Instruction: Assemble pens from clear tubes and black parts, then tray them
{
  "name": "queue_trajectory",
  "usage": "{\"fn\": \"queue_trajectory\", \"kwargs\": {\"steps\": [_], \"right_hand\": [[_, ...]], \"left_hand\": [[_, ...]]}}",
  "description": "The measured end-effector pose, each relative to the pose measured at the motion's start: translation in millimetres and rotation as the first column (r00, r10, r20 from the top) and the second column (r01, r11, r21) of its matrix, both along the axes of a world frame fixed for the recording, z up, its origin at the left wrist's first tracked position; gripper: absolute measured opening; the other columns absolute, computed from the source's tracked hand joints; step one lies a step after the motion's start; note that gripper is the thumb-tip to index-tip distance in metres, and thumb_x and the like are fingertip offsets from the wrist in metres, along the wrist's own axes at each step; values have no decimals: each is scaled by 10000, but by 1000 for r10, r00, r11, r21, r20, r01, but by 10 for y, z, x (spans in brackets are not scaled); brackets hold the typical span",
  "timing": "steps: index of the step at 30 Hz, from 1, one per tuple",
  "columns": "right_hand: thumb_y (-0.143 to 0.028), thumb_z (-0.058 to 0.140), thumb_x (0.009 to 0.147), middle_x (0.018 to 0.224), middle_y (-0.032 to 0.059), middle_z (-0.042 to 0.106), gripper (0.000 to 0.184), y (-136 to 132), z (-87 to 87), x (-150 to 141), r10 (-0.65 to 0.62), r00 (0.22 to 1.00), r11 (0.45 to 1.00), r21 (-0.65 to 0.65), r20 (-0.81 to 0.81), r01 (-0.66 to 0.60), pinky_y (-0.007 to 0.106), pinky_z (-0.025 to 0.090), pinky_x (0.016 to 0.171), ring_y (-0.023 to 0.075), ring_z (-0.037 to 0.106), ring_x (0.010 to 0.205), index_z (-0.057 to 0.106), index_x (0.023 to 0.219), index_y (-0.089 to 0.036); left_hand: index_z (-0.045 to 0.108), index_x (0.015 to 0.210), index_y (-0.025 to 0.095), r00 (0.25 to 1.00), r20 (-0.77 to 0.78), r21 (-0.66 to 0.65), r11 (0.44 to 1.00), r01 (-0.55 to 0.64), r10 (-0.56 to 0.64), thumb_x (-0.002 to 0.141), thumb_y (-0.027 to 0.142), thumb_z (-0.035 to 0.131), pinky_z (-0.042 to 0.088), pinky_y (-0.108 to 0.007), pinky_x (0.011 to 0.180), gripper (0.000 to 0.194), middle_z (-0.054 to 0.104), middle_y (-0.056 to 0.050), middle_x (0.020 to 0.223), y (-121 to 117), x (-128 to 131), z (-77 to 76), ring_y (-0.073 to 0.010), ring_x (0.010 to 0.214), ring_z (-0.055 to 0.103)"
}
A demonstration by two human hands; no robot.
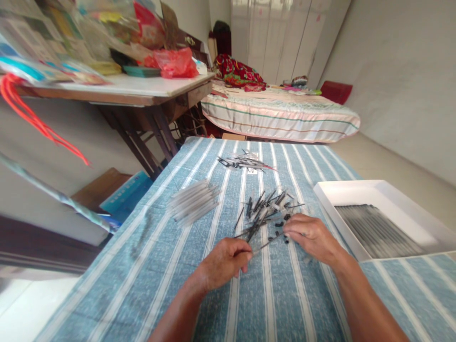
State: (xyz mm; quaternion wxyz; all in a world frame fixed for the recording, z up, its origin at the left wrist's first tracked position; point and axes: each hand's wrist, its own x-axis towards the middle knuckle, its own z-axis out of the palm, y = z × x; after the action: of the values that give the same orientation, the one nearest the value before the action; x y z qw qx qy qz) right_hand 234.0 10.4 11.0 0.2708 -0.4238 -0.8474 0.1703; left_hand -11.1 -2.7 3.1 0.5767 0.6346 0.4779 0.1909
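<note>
My left hand [226,261] is curled over the blue striped cloth [149,285], pinching the near end of a thin clear pen barrel [265,244] that slants up to the right. My right hand [313,236] rests on the cloth with fingers bent, its fingertips meeting the far end of that barrel beside a loose heap of dark pen parts [265,213]. A pile of clear tubes [194,202] lies to the left of the heap. Another small bunch of dark pieces [242,162] lies farther back.
A white tray [388,192] holding rows of dark pens stands at the right, partly covered by striped cloth. A cluttered wooden table [142,90] stands at the left, a bed [281,114] behind. Red cords [39,123] hang at far left.
</note>
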Motion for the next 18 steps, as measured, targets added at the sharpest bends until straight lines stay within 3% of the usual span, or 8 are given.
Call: {"fn": "queue_trajectory", "kwargs": {"steps": [5,11,15,18], "right_hand": [[-223,459,872,671,11,595,251,-10,13,-8,-9,1000,993,-114,-16,7,220,403,610,119,548,638,644,707,-183],[-249,503,853,644,10,589,230,-4,-26,-31,11,999,982,-189,-53,-21,205,401,590,109,544,609,648,695,-166],[-225,509,846,641,10,597,195,-66,-20,-214,58,995,986,-152,-75,-69,212,414,587,113,550,603,660,732,-178],[-208,548,818,843,52,641,174,-117,6,-339,90,978,994,-43,-186,-99,244,454,688,147,590,769,644,961,-181]], "left_hand": [[581,615,182,1000,-30,18,1000,-7,8,742,327,483,304,-215,429,216,565,20,518,5,-17,-10,-102,407,442],[560,630,158,1000,-15,-51,999,16,-17,763,346,479,332,-212,452,244,572,19,533,32,-13,49,-94,431,454],[577,664,144,1000,20,-55,998,13,-12,761,312,503,330,-206,453,207,579,19,554,19,23,32,-84,445,455],[588,712,141,992,120,-77,997,-23,32,762,297,530,325,-197,445,174,586,21,571,2,46,17,-71,443,444]]}}
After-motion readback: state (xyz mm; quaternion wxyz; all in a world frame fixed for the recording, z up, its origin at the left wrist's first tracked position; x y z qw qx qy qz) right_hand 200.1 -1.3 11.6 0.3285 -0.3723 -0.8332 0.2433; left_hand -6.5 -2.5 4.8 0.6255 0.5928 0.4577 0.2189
